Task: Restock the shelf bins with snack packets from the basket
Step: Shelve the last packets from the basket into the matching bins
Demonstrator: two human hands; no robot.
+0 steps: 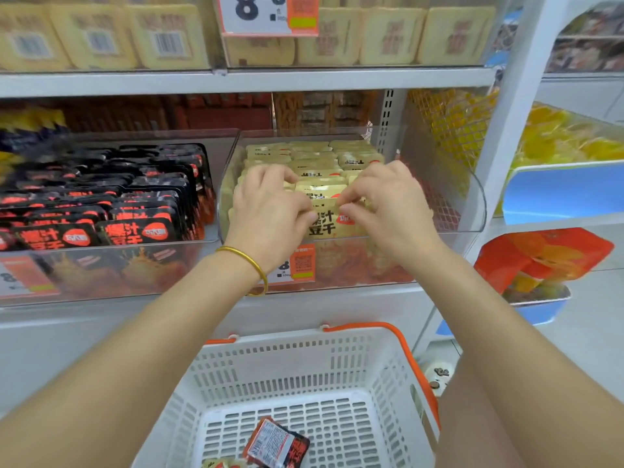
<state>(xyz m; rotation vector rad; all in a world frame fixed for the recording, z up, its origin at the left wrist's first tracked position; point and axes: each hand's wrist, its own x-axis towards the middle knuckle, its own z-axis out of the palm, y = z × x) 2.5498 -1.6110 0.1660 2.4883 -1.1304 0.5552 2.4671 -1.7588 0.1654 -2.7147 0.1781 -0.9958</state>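
Reaching into the clear shelf bin point(471, 204), the left hand point(270, 206) and right hand point(388, 204) curl their fingers over the front yellow packet point(326, 224), seemingly pinching its top edge. Below, the white basket point(304, 341) holds a black-and-red packet point(277, 444).

An open gap between the upper shelf point(236, 82) and the rim of the clear bin point(472, 211) gives way in from the front. The left hand point(270, 211) and right hand point(388, 204) fill the bin's front, fingers pinching yellow packets point(324, 190); packed rows stand behind. Room shows along the bin's right wall. The basket point(304, 363) below is open-topped, with a red-and-black packet point(277, 444) at its near edge.
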